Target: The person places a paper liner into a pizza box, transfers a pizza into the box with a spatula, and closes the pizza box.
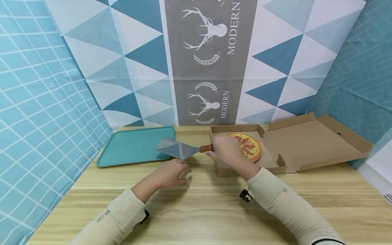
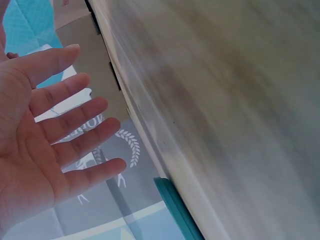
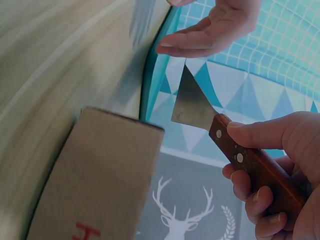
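Observation:
A metal spatula (image 1: pixel 179 149) with a riveted wooden handle (image 3: pixel 252 165) is in my right hand (image 1: pixel 228 149). In the right wrist view that hand's fingers curl round the handle, thumb along its top. The blade points left, close to the right edge of a teal tray (image 1: pixel 131 144), and blurs in the head view. Below the blade, my left hand (image 1: pixel 173 174) hovers near the tabletop; its fingers are spread and hold nothing in the left wrist view. Behind my right hand, a pizza (image 1: pixel 251 149) lies in an opened cardboard box (image 1: pixel 269 161), partly hidden by that hand.
The box's lid (image 1: pixel 309 143) folds out flat to the right. A wooden table (image 1: pixel 196 217) carries everything. Patterned sheets (image 1: pixel 211 75) hang at the back, with blue tiled cloth (image 1: pixel 36 85) on the left. A white object (image 1: pixel 379 173) stands at the right edge.

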Action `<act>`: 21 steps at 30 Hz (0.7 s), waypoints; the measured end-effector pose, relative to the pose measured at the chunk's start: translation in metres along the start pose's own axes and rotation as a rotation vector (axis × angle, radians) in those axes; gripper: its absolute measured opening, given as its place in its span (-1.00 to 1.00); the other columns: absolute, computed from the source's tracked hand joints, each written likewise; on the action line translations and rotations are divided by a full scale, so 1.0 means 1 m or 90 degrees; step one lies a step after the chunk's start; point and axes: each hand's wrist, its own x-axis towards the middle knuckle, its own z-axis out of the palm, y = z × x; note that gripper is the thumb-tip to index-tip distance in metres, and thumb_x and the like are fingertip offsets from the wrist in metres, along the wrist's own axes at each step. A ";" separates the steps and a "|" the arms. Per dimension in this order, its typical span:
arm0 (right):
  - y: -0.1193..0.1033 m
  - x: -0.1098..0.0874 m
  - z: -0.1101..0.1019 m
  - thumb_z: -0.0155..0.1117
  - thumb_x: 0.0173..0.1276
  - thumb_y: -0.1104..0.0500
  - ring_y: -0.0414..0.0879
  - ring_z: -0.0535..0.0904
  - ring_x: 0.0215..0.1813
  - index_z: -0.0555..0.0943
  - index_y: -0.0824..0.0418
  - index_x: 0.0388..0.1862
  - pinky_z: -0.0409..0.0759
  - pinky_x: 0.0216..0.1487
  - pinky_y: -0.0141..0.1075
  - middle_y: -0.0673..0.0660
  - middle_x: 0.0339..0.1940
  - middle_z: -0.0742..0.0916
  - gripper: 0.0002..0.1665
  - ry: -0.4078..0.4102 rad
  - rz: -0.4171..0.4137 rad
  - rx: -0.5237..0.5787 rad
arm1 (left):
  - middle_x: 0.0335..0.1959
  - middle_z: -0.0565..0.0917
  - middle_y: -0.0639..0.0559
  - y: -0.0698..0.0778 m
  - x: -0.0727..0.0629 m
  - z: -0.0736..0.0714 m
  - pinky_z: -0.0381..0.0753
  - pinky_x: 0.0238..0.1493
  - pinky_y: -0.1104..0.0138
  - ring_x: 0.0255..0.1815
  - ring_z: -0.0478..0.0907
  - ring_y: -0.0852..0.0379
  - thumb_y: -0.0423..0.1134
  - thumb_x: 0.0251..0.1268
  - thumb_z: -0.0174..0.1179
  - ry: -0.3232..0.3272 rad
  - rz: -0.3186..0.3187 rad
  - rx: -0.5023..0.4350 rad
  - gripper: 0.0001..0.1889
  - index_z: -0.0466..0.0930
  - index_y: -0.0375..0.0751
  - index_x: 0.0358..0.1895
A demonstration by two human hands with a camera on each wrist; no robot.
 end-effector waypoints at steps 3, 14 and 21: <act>-0.005 0.004 0.005 0.45 0.17 -0.15 -0.13 0.38 -0.64 0.53 0.07 -0.61 0.30 -0.68 -0.27 -0.05 -0.69 0.48 -0.58 -0.007 -0.006 -0.004 | -0.13 0.66 -0.03 0.000 -0.002 0.000 0.62 -0.08 0.15 -0.09 0.61 0.02 -0.19 0.24 0.34 -0.006 -0.009 -0.003 -0.74 0.68 -0.24 -0.06; -0.025 0.017 0.025 0.47 0.17 -0.12 -0.13 0.39 -0.62 0.50 0.08 -0.62 0.36 -0.63 -0.25 -0.06 -0.71 0.50 -0.57 -0.015 -0.046 0.018 | -0.15 0.66 -0.03 -0.002 -0.009 0.001 0.63 -0.14 0.17 -0.14 0.62 0.02 -0.20 0.24 0.34 -0.011 -0.031 0.009 -0.76 0.69 -0.22 -0.08; -0.035 0.026 0.033 0.41 0.22 -0.16 -0.16 0.39 -0.63 0.52 0.06 -0.59 0.36 -0.59 -0.25 -0.07 -0.69 0.50 -0.58 -0.022 -0.050 -0.008 | -0.14 0.66 -0.03 -0.001 -0.013 0.000 0.63 -0.13 0.17 -0.12 0.62 0.03 -0.19 0.25 0.32 -0.014 -0.034 0.011 -0.76 0.69 -0.21 -0.08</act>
